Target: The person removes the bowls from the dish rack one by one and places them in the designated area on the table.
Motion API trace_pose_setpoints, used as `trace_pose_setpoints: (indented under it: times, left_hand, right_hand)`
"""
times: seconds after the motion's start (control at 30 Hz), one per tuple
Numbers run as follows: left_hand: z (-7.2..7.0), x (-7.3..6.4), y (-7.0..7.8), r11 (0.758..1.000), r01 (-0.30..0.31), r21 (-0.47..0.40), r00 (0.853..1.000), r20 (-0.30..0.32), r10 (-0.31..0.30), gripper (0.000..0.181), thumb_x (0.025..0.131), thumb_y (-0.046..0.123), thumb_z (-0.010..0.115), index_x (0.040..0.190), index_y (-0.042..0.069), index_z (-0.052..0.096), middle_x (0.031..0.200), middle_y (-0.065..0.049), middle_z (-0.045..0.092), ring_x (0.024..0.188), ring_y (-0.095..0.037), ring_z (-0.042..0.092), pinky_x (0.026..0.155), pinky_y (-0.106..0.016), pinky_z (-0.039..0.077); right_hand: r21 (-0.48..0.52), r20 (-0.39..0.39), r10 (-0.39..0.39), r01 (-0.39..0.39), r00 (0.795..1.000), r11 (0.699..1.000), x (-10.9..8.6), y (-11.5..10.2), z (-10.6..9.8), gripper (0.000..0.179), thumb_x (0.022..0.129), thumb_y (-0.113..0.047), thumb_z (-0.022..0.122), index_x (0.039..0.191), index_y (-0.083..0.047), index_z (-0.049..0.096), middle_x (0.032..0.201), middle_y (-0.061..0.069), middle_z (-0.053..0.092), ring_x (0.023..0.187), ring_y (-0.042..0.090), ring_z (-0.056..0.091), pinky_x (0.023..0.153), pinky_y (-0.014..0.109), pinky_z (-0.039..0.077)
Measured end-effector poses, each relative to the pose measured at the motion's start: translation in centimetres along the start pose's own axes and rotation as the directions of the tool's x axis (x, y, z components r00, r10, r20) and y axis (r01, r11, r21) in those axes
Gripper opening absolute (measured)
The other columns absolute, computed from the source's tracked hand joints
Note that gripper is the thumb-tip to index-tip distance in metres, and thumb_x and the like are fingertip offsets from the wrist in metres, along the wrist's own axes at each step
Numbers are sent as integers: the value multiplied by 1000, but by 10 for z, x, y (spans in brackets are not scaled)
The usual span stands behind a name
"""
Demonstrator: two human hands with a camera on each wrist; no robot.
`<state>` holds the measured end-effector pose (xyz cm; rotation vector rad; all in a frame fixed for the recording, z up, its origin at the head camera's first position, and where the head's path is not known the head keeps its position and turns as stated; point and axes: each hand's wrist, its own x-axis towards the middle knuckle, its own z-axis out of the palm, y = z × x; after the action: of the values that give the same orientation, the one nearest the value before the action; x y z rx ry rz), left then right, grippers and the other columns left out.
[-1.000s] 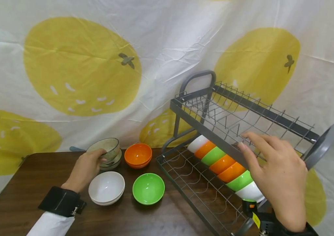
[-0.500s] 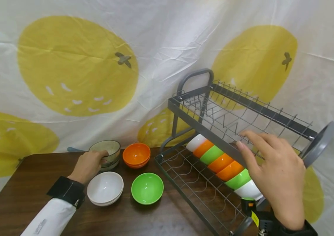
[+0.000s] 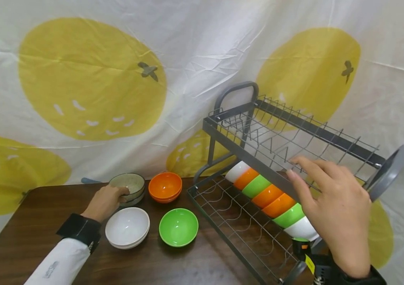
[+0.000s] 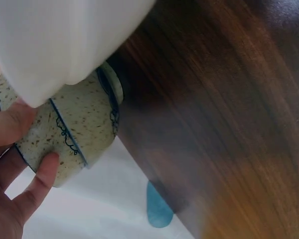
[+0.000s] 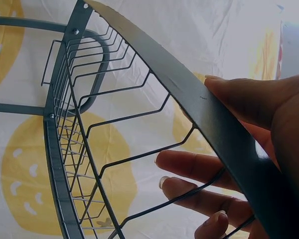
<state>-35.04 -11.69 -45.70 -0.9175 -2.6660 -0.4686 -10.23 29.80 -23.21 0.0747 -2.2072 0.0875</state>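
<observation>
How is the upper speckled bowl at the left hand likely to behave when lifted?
Probably stiff: the upper speckled bowl shows no bend where the left hand grips it. Its ceramic-like speckled finish suggests it could chip if knocked. Nested in the lower speckled bowl, it might clink as it separates.

Between the white bowls (image 3: 128, 228) and the green bowl (image 3: 178, 227), a narrow passage is leading back to the orange bowls (image 3: 166, 186). These are standing close beside the speckled bowls (image 3: 133, 184), so almost no gap is showing there. On the right, the rack (image 3: 237, 149) is blocking the way, and its upper tier (image 3: 319, 133) is hanging over the racked bowls (image 3: 267, 196). The curtain (image 3: 202, 47) is closing the back.
</observation>
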Motion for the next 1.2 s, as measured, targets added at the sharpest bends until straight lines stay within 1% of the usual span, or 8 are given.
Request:
trace_pose_setpoints:
  times: [0.2,0.4,0.53,0.67,0.83,0.97,1.1,1.2]
  left_hand:
    - [5,3,-4,999,-27,-47,999,21,28,18,67,1,74,79,12,65,75,-1,64,69,-23,60,59,-39,47]
    - [11,2,-9,996,15,-89,998,60,-9,19,69,1,72,81,13,65,77,0,64,72,-21,60,62,-39,48]
    - [11,0,-12,995,47,-86,995,88,-39,19,70,1,72,82,14,64,79,0,65,75,-22,60,65,-40,48]
    - [10,-1,-12,996,54,-74,992,116,-45,19,71,3,72,85,13,65,82,-1,65,77,-24,60,67,-41,47]
    - [1,-2,-10,997,40,-60,994,100,-34,20,69,5,74,86,13,66,82,-1,65,77,-24,61,65,-42,47]
    - [-9,1,-3,995,76,-57,994,86,-71,20,71,11,74,89,13,66,84,-2,65,76,-23,61,60,-41,47]
    - [-18,8,11,993,112,-41,993,30,-111,22,73,18,73,92,12,65,86,-4,65,73,-23,59,57,-40,46]
    - [-24,17,27,995,96,-29,995,-31,-96,23,73,19,73,93,11,65,88,-5,64,75,-24,59,60,-41,45]
  right_hand:
    - [-5,2,10,-10,1000,1000,-1,1,-3,31,79,-34,65,108,-22,65,95,4,64,78,26,56,52,46,41]
    - [-2,14,19,-19,1000,1000,-1,1,-3,31,79,-33,66,108,-21,65,97,5,64,81,28,55,54,47,42]
    - [3,22,18,-19,1000,1000,-1,0,-1,31,79,-33,66,108,-21,65,98,5,63,83,27,55,54,47,42]
    - [4,17,20,-20,1000,1000,-1,-1,-1,31,80,-34,65,108,-22,65,98,4,64,82,26,56,53,46,42]
    - [5,11,18,-18,1000,1000,-1,-1,-1,31,80,-34,65,108,-22,65,98,4,64,80,26,56,52,46,42]
    - [4,5,12,-12,1000,1000,-1,0,-1,31,79,-34,65,109,-22,65,98,4,64,79,26,55,51,45,42]
    - [5,0,8,-8,1000,1000,-1,-1,-1,31,80,-34,65,108,-21,65,98,4,64,78,26,56,51,45,42]
    - [7,4,9,-9,1000,1000,-1,-1,-1,31,80,-34,64,108,-21,65,98,5,64,79,26,56,53,45,42]
